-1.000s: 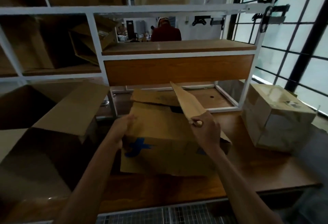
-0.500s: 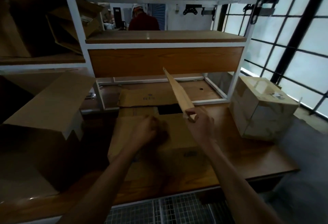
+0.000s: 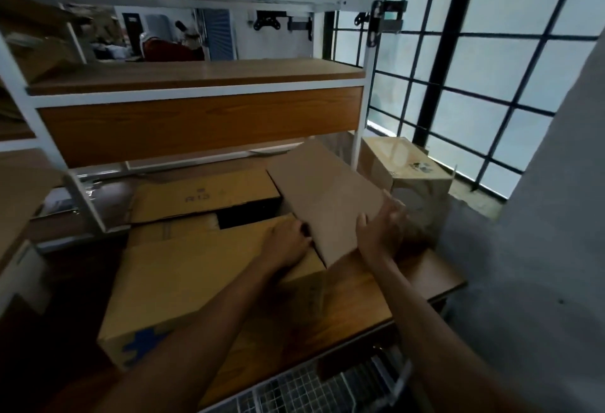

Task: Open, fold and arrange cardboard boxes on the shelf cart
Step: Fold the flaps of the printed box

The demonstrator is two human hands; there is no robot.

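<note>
1. Nearest the person, below both wrists, a wire basket [image 3: 311, 386] sits under the wooden deck [image 3: 366, 298] of the cart.
2. The box [image 3: 196, 275] lies on this deck, left of the grip and partly under it. Its long axis runs from near-left to far-right, toward the grip.
3. The left hand [image 3: 288, 244] rests on the box top, just left of the grip. Its fingers bend at the line where the flap begins. I cannot tell if it pinches an edge or only presses.
4. The right hand [image 3: 381, 229] grasps the flap [image 3: 324, 196] at its right edge, thumb on the upper face and fingers behind, blurred.
5. From the grip the flap rises tilted, away and to the left, and its hinge is beside the left hand. The right hand is nearer to the free edge, so I judge that it turns the flap while the left hand steadies the box.
6. Beyond the grip, to the left, the far flap [image 3: 206, 198] lies open and nearly flat, with the dark opening in front of it.
7. Just behind the grip, to the right, stands a taped box [image 3: 409, 170], near the right fingers. A flap swung outward could hit it.
8. Farthest and above is the shelf [image 3: 196, 75].
</note>
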